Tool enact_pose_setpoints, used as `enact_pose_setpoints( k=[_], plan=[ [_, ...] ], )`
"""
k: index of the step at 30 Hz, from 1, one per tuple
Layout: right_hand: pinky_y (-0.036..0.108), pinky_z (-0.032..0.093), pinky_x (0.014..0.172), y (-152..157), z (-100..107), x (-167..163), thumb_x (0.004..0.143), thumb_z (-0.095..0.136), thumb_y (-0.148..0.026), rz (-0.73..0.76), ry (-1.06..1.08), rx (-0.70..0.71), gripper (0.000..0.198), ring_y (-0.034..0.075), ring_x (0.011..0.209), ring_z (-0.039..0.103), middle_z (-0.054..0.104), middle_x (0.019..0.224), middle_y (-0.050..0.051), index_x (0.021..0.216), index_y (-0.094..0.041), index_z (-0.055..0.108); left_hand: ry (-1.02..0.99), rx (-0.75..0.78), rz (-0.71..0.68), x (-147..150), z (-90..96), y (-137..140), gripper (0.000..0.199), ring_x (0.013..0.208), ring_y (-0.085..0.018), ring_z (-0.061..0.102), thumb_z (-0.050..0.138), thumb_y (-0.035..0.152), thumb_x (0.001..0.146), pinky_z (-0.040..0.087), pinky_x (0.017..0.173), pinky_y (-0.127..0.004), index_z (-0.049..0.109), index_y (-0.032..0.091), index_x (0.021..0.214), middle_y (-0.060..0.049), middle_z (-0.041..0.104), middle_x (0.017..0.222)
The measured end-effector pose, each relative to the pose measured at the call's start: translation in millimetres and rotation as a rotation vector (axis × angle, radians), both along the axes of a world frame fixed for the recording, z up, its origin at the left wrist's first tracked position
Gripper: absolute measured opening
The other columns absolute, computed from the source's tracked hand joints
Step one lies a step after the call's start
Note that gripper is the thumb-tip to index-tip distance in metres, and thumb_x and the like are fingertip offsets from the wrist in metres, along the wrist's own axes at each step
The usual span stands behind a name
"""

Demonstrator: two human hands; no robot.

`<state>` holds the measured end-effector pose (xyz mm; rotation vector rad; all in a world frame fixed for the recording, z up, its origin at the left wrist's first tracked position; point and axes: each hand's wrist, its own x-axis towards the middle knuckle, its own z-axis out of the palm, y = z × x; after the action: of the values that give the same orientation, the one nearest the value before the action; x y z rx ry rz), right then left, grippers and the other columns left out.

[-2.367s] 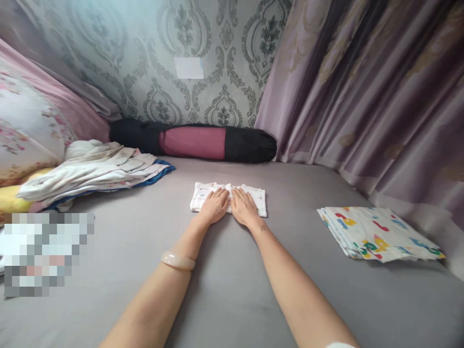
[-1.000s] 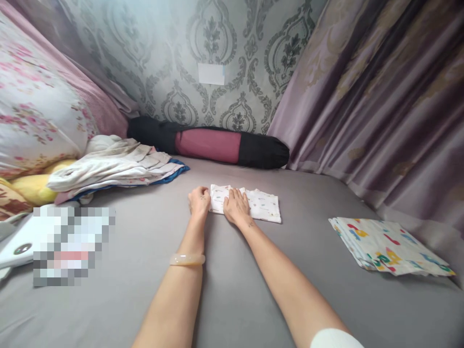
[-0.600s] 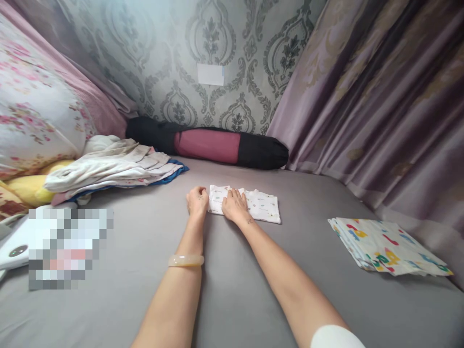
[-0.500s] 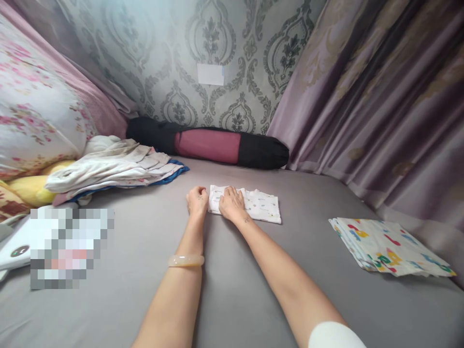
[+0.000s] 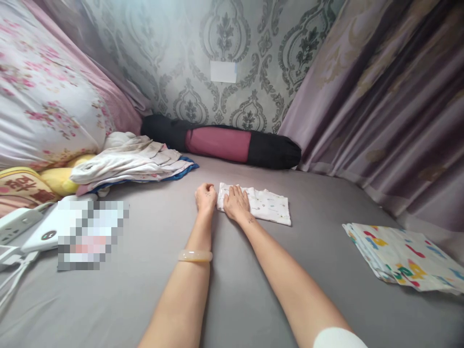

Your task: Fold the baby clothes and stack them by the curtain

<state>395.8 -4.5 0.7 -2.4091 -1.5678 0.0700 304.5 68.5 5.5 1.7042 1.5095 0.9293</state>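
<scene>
A small white folded cloth garment [image 5: 270,205] with a tiny print lies flat on the grey bed sheet. My right hand [image 5: 236,200] rests palm down on its left part, fingers stretched out. Just beside the garment's left edge is my left hand [image 5: 206,197], its fingers curled closed. Whether those fingers hold anything is hidden from this side. A pale bangle [image 5: 195,256] circles the left forearm.
A folded cloth with colourful shapes [image 5: 409,253] lies at the right. Piled clothes [image 5: 130,162] are at the back left, and a black and maroon long bag [image 5: 217,144] lies along the wall. A power strip [image 5: 18,223] and white device [image 5: 54,227] sit at the left.
The view has turned slightly left, bringing the power strip into sight. My right hand's fingers look straighter on the garment; my left hand stays curled beside its edge.
</scene>
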Motion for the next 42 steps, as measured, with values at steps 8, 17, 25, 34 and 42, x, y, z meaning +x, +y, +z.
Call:
enact_pose_setpoints(
  k=[8, 17, 25, 34, 42],
  plan=[
    [0.043, 0.009, 0.118, 9.8, 10.8, -11.7, 0.099, 0.023, -0.031, 0.071, 0.03, 0.03, 0.056, 0.025, 0.145, 0.021, 0.03, 0.155, 0.014, 0.147, -0.005, 0.035, -0.033, 0.045, 0.014, -1.4, -1.7, 5.1, 0.03, 0.099, -0.022, 0.067, 0.047, 0.021, 0.084, 0.047, 0.091, -0.029, 0.072, 0.016, 0.1, -0.01, 0.074, 0.102],
    [0.042, 0.008, 0.118, 12.6, 4.8, -21.3, 0.1, 0.021, -0.034, 0.138, 0.067, -0.012, 0.058, 0.022, 0.147, 0.016, 0.024, 0.158, 0.013, 0.15, -0.005, 0.028, -0.083, 0.079, 0.015, -1.4, -9.1, 10.3, 0.03, 0.095, -0.021, 0.068, 0.048, 0.02, 0.083, 0.048, 0.089, -0.029, 0.072, 0.014, 0.099, -0.011, 0.074, 0.098],
    [0.043, 0.01, 0.119, -6.2, 20.7, 0.4, 0.1, 0.019, -0.033, 0.128, 0.135, 0.032, 0.057, 0.022, 0.146, 0.019, 0.025, 0.158, 0.012, 0.149, -0.007, 0.031, 0.009, 0.153, -0.123, 8.3, 1.1, -2.1, 0.031, 0.094, -0.021, 0.068, 0.046, 0.021, 0.087, 0.049, 0.085, -0.03, 0.07, 0.013, 0.105, -0.011, 0.074, 0.099],
    [0.045, 0.01, 0.117, -44.8, 12.2, 42.0, 0.098, 0.026, -0.029, 0.058, -0.028, 0.007, 0.053, 0.025, 0.144, 0.024, 0.036, 0.153, 0.012, 0.145, -0.008, 0.04, 0.41, 0.498, -0.58, 27.4, 2.7, -31.2, 0.038, 0.116, -0.023, 0.057, 0.042, 0.006, 0.085, 0.039, 0.104, -0.037, 0.064, 0.016, 0.115, -0.012, 0.068, 0.116],
    [0.043, 0.012, 0.117, -45.6, 6.0, 39.7, 0.098, 0.026, -0.029, 0.033, 0.007, 0.031, 0.052, 0.023, 0.144, 0.024, 0.039, 0.152, 0.008, 0.145, -0.012, 0.041, 0.52, 0.45, -0.693, 24.7, -0.8, -35.1, 0.035, 0.123, -0.022, 0.051, 0.037, 0.01, 0.09, 0.031, 0.111, -0.042, 0.062, 0.02, 0.112, -0.011, 0.062, 0.125]
  ],
)
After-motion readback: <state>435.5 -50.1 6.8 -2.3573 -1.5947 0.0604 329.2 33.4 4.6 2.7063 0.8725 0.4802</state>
